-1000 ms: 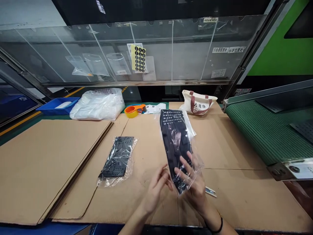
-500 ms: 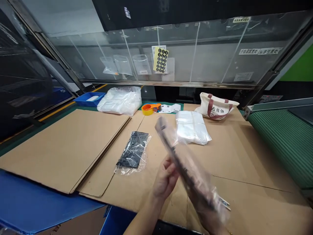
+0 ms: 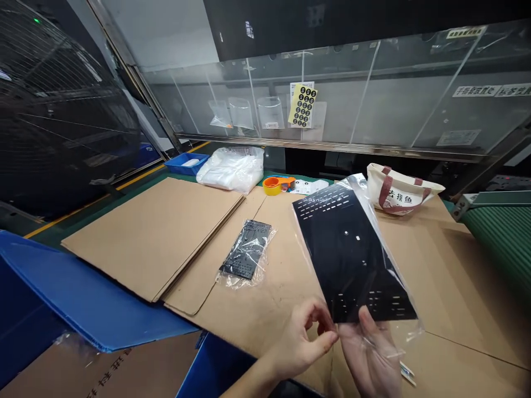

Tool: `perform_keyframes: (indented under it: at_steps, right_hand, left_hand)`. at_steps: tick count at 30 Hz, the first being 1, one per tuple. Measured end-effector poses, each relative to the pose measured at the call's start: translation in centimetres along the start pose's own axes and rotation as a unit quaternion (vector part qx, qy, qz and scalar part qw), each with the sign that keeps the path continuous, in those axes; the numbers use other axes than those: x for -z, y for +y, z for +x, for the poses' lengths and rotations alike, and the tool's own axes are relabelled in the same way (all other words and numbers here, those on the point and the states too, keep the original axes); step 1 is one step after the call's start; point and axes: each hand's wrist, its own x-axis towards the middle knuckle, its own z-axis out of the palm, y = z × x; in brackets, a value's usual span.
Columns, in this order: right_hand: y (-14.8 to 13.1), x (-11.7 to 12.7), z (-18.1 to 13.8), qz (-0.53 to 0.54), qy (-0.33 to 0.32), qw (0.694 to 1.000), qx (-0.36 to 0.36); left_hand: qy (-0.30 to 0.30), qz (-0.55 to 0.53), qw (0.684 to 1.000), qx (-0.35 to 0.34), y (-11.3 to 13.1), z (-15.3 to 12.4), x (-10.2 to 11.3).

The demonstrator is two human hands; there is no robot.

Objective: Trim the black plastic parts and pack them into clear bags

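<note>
Bagged panel (image 3: 346,260) turned broadside above the table (image 3: 286,287), lower end toward the front edge, exposing its slots (image 3: 324,204). Right hand (image 3: 370,354) gripped that end; left hand (image 3: 304,338) curled at its corner, hold unclear.

On the tote bag (image 3: 400,190) in front of me I read 去摸鱼, with part of a further line below. Up to my right, one white strip (image 3: 475,91) says 手指套放置处; the next strip (image 3: 514,91) begins 标签放置 and is cut off by my view's edge. A white sheet (image 3: 292,88) starts with 201. On the brown carton (image 3: 62,370) low on my left I make out 进科. The marks on the yellow sticker sheet (image 3: 302,106) and the print on the paper (image 3: 309,186) are too small for me.
</note>
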Motion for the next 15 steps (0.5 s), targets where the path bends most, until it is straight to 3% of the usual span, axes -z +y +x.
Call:
perform_keyframes:
  at_steps: [5, 7, 9, 12, 15]
  right_hand:
    - [-1.0, -0.3, 0.7, -0.009, 0.022, 0.998, 0.058]
    - [-1.5, -0.3, 0.8, -0.022, 0.025, 0.996, 0.08]
    - [-1.4, -0.2, 0.7, -0.039, 0.011, 0.997, 0.07]
    - [-0.6, 0.4, 0.0, -0.066, -0.024, 0.997, 0.017]
    - [0.5, 1.5, -0.6, -0.086, -0.06, 0.994, -0.033]
  left_hand:
    - [-0.113, 0.155, 0.981, 0.003, -0.2, -0.7, -0.5]
    - [-0.075, 0.08, 0.993, 0.036, -0.5, -0.7, 0.0]
    - [0.011, -0.065, 0.997, 0.03, -0.6, -0.2, 0.8]
    - [0.083, -0.227, 0.97, -0.001, 0.0, 1.2, 1.9]
    - [0.124, -0.283, 0.951, 0.03, 1.1, 2.2, 2.0]
